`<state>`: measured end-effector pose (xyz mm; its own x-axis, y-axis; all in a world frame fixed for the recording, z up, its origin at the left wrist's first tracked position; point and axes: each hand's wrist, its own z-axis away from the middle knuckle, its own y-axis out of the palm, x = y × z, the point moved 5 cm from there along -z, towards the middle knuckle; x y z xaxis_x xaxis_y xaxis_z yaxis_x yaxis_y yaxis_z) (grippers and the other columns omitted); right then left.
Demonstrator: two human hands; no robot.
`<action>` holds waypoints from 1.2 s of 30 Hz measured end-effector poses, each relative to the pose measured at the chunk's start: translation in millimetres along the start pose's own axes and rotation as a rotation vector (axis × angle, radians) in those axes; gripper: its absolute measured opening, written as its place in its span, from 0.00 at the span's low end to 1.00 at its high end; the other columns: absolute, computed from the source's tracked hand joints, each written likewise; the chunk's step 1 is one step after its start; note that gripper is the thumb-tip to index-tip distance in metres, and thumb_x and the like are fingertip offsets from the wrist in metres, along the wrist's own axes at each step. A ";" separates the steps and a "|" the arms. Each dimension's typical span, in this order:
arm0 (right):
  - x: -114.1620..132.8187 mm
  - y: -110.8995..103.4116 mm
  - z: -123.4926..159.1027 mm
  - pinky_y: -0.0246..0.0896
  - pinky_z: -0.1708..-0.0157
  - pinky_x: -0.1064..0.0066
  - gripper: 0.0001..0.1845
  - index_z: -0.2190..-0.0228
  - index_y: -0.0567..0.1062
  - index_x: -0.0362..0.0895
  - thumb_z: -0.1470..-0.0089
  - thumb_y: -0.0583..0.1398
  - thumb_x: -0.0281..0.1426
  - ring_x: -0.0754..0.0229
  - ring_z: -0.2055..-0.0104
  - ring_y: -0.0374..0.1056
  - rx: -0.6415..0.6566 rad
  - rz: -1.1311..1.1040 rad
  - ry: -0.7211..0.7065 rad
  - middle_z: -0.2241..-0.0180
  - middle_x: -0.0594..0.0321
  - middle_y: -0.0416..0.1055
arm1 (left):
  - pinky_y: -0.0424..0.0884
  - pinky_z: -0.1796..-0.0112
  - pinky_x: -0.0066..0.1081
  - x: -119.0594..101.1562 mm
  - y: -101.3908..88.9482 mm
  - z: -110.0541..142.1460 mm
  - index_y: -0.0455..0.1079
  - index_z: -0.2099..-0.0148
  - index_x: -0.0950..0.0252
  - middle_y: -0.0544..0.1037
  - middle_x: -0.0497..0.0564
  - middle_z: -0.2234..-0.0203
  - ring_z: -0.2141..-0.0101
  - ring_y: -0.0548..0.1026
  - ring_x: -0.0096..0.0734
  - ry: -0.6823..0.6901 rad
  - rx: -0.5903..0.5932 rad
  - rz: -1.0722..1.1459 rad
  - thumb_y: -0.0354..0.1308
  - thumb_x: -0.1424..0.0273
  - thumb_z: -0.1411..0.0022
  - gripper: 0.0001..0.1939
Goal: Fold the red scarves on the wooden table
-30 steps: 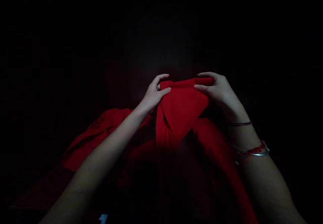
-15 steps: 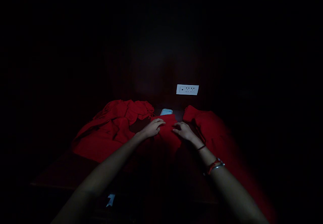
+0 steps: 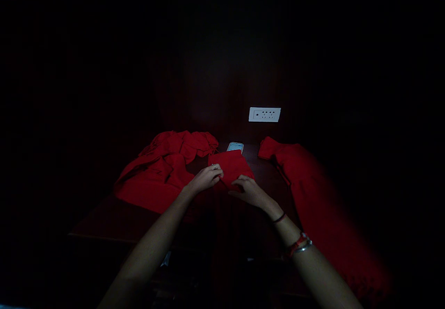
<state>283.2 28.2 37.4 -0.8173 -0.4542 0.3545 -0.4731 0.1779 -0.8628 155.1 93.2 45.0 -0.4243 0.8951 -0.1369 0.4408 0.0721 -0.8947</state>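
Note:
A piece of red cloth (image 3: 233,162) lies on the dark table in front of me, with a straight far edge. My left hand (image 3: 208,177) is at its left side, fingers curled together on the cloth's edge. To the right, my right hand (image 3: 249,191) hovers over or rests on the nearer part of the same cloth, thumb and fingers apart; contact is hard to tell. Below both hands the cloth fades into shadow. Just beyond the far edge lies a phone (image 3: 235,146) with its screen lit.
A crumpled heap of red fabric (image 3: 163,160) with thin strings lies left. On the right, a long red fabric (image 3: 313,197) runs toward me, fringed at its near end. A white socket panel (image 3: 264,114) is on the dark wall. The table's front edge (image 3: 104,238) shows faintly.
Both hands have come nearer to me relative to the cloth, and the left fingers have closed. More of the cloth's far part shows. The view has shifted slightly.

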 end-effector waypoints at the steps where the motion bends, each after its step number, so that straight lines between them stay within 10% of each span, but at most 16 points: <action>1: 3.6 1.8 0.9 0.54 0.64 0.72 0.19 0.64 0.71 0.43 0.57 0.58 0.41 0.63 0.65 0.60 0.014 0.001 -0.025 0.68 0.60 0.64 | 0.60 0.64 0.25 -0.5 -5.2 0.7 0.65 0.68 0.65 0.65 0.49 0.70 0.67 0.64 0.26 -0.002 -0.019 -0.009 0.45 0.78 0.47 0.09; 12: 22.3 -22.2 2.6 0.52 0.68 0.76 0.14 0.72 0.68 0.42 0.59 0.49 0.16 0.66 0.69 0.57 -0.205 -0.038 -0.081 0.71 0.62 0.60 | 0.60 0.64 0.24 -13.0 -33.8 4.5 0.63 0.68 0.66 0.64 0.48 0.72 0.68 0.63 0.26 0.027 -0.041 -0.036 0.44 0.78 0.48 0.08; 16: 28.8 -18.7 5.3 0.52 0.70 0.78 0.12 0.71 0.69 0.43 0.59 0.52 0.18 0.68 0.71 0.57 -0.025 -0.132 -0.140 0.74 0.66 0.61 | 0.59 0.68 0.23 -13.8 -33.0 6.8 0.63 0.71 0.65 0.64 0.46 0.75 0.72 0.63 0.25 -0.005 0.035 -0.019 0.46 0.78 0.50 0.07; 20: 19.6 -5.8 9.1 0.49 0.80 0.80 0.11 0.67 0.69 0.44 0.58 0.57 0.32 0.71 0.80 0.55 0.338 -0.339 0.019 0.80 0.70 0.62 | 0.57 0.72 0.22 -5.6 -7.1 13.5 0.64 0.75 0.65 0.63 0.44 0.81 0.76 0.62 0.24 -0.007 0.380 0.018 0.48 0.81 0.57 0.08; 25: -44.5 -20.7 2.2 0.52 0.80 0.78 0.10 0.76 0.69 0.40 0.53 0.52 0.34 0.68 0.79 0.59 -0.099 -0.424 0.574 0.80 0.65 0.65 | 0.58 0.70 0.23 2.9 -2.0 13.6 0.64 0.74 0.65 0.64 0.45 0.76 0.72 0.63 0.25 -0.013 0.344 0.044 0.50 0.80 0.58 0.07; 28: -71.9 -10.4 -4.3 0.54 0.79 0.77 0.05 0.79 0.69 0.39 0.58 0.55 0.29 0.66 0.77 0.61 -0.078 -0.504 0.814 0.79 0.62 0.68 | 0.58 0.71 0.23 3.6 1.4 13.5 0.63 0.74 0.65 0.65 0.45 0.78 0.74 0.63 0.25 -0.018 0.388 0.046 0.50 0.80 0.58 0.07; 36: -58.6 -6.5 -34.4 0.61 0.69 0.76 0.09 0.71 0.71 0.40 0.54 0.51 0.28 0.67 0.69 0.66 0.079 -0.916 0.613 0.69 0.61 0.71 | 0.57 0.72 0.23 -1.1 -4.1 10.3 0.60 0.75 0.64 0.63 0.45 0.78 0.74 0.62 0.25 -0.016 0.325 0.030 0.49 0.79 0.58 0.06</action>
<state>322.8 83.7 34.6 -0.2031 0.1282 0.9707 -0.9782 -0.0707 -0.1953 145.6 87.4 44.4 -0.4282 0.8877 -0.1692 0.1788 -0.1003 -0.9788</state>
